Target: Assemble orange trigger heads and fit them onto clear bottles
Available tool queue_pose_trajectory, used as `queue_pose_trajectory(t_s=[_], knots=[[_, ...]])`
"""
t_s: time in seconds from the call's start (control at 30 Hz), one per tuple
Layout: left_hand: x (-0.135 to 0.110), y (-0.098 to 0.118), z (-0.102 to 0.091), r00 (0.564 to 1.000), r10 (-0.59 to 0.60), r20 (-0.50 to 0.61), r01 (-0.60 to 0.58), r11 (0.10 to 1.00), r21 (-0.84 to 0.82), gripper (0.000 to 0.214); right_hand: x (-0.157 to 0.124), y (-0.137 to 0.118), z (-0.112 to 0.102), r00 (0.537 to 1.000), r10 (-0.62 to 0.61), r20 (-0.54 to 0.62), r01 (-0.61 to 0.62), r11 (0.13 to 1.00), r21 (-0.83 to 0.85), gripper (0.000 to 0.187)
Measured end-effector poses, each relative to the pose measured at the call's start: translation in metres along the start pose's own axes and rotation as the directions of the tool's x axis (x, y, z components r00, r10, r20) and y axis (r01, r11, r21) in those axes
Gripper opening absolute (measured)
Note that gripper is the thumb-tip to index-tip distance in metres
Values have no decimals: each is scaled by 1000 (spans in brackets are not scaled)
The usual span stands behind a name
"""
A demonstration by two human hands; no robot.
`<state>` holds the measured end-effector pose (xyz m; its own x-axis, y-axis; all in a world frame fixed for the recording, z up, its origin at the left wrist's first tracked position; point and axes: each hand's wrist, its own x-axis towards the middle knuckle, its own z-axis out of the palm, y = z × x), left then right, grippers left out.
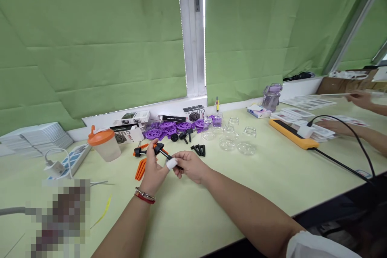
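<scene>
My left hand (153,173) and my right hand (190,166) meet over the pale green table (242,193). Both pinch a thin black rod with a black knob (161,151) on its far end. A white cot covers one fingertip of my left hand. A bracelet sits on my left wrist. Just behind the hands lie orange strips (140,168), another black knobbed piece (138,152) and a few black screws (198,150).
Purple discs (165,129), clear glass cups (238,139), small product boxes (133,117) and an orange-lidded cup (104,143) stand farther back. A power strip (68,163) lies left, a yellow one (292,133) right. Another person's hands (359,98) work over cards at far right.
</scene>
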<state>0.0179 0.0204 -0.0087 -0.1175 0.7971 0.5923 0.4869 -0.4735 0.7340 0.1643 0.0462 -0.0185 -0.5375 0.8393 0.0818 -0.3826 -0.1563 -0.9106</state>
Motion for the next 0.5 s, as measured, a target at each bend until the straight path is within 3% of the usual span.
queue_pose_trajectory(t_s=[0.17, 0.5], knots=[[0, 7, -1, 998, 18, 61, -22, 997, 76, 112, -3, -4, 1, 998, 56, -22, -56, 998, 28, 40], [-3, 1, 4, 989, 40, 139, -71, 972, 222, 122, -8, -10, 3, 992, 124, -26, -121, 988, 96, 36]])
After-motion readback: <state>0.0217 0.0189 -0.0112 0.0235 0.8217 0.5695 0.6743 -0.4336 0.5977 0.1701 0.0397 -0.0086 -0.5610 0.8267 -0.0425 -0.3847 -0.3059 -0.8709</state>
